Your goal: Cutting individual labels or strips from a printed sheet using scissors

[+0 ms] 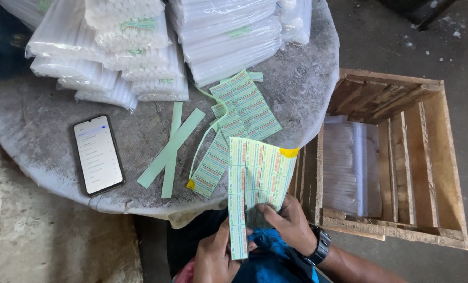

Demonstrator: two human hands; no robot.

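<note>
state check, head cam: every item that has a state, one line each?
label sheet: held in both hands, one strip partly separated at its left edge
left hand: pinching the strip
right hand: gripping the sheet's lower edge
phone: screen lit, flat on table
wooden crate: open, clear bag inside
white stick packs: sealed, stacked

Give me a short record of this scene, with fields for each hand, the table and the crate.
left hand: left hand pinches the lower edge of a green printed label sheet
right hand: right hand, black wristwatch, grips the same sheet
table: round grey stone table holds clear plastic packs of white sticks, a black smartphone, plain green paper strips, more label sheets
crate: wooden slatted crate contains one stick pack
</note>
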